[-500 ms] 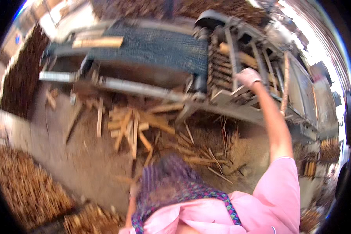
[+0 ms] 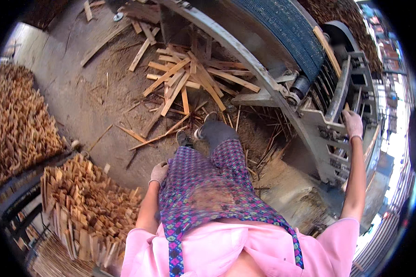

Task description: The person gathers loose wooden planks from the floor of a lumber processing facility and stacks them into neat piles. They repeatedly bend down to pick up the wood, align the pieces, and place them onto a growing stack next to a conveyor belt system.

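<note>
My right hand (image 2: 353, 123), in a pale glove, reaches out to the side of a metal machine (image 2: 327, 121). Its fingers are closed at the frame next to a thick bar; a small wood-coloured tip shows just past them, but what they grip is mostly hidden. A long wooden strip (image 2: 327, 51) lies slanted across the far end of the machine's rollers, beside the dark conveyor belt (image 2: 289, 30). My left hand (image 2: 159, 172), also gloved, hangs beside my patterned apron (image 2: 208, 184). Its fingers are loosely bent, with nothing seen in them.
A loose heap of wooden strips (image 2: 185, 78) lies on the floor beside the conveyor's metal rail (image 2: 235, 46). Thin splinters and sticks are scattered near my shoes (image 2: 207, 124). Dense stacks of upright wood pieces (image 2: 90, 198) stand at the left, by a dark metal rack (image 2: 21, 196).
My view has swung, so the machine now appears further right. The wood piece on the belt is out of sight. My right hand stays at the machine's side; my left hand now shows more fully.
</note>
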The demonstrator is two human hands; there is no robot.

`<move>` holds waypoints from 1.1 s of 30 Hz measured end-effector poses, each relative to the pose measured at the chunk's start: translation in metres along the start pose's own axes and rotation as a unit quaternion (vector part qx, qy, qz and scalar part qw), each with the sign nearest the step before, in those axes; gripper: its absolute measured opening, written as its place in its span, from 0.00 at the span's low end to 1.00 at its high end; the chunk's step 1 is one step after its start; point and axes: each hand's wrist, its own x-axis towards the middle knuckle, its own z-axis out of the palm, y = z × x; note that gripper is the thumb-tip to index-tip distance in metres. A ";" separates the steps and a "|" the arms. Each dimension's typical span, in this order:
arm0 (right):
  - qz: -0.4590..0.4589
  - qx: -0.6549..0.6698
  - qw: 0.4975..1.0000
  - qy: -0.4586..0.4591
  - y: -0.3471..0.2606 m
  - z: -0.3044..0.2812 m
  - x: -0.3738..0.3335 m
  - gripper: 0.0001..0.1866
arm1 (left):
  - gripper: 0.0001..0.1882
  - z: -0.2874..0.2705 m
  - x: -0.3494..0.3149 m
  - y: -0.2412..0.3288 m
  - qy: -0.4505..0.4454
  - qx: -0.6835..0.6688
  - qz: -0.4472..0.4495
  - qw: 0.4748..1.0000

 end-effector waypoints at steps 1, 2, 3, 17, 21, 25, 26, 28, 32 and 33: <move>0.033 -0.020 0.999 -0.008 -0.009 -0.007 -0.006 0.29 | 0.22 0.005 0.001 -0.006 0.001 -0.009 -0.005 1.000; 0.054 -0.009 0.998 -0.003 -0.022 -0.012 -0.012 0.29 | 0.22 0.006 0.000 -0.011 0.005 -0.018 -0.013 1.000; 0.076 0.002 0.997 0.000 -0.034 -0.015 -0.017 0.29 | 0.22 0.008 0.000 -0.015 0.009 -0.027 -0.021 0.999; -0.184 0.097 0.955 0.210 -0.125 0.008 -0.080 0.24 | 0.24 0.017 -0.001 -0.012 0.037 -0.152 -0.099 0.983; -0.342 0.104 0.934 -0.010 -0.278 0.066 -0.152 0.33 | 0.25 0.008 -0.012 0.008 0.022 -0.167 -0.131 0.977; -0.259 0.124 0.915 -0.284 -0.327 0.177 -0.152 0.36 | 0.25 -0.020 -0.010 0.065 0.038 -0.165 -0.112 0.979; -0.241 0.100 0.906 -0.334 -0.337 0.199 -0.142 0.37 | 0.26 -0.024 -0.015 0.073 0.051 -0.182 -0.122 0.974; -0.207 0.094 0.886 -0.405 -0.340 0.239 -0.115 0.38 | 0.26 -0.029 -0.020 0.094 0.067 -0.211 -0.133 0.966; -0.165 0.152 0.845 -0.485 -0.364 0.312 -0.075 0.40 | 0.28 -0.047 -0.021 0.109 0.107 -0.223 -0.170 0.954; -0.150 0.164 0.836 -0.502 -0.370 0.328 -0.068 0.40 | 0.27 -0.046 -0.011 0.104 0.117 -0.220 -0.163 0.955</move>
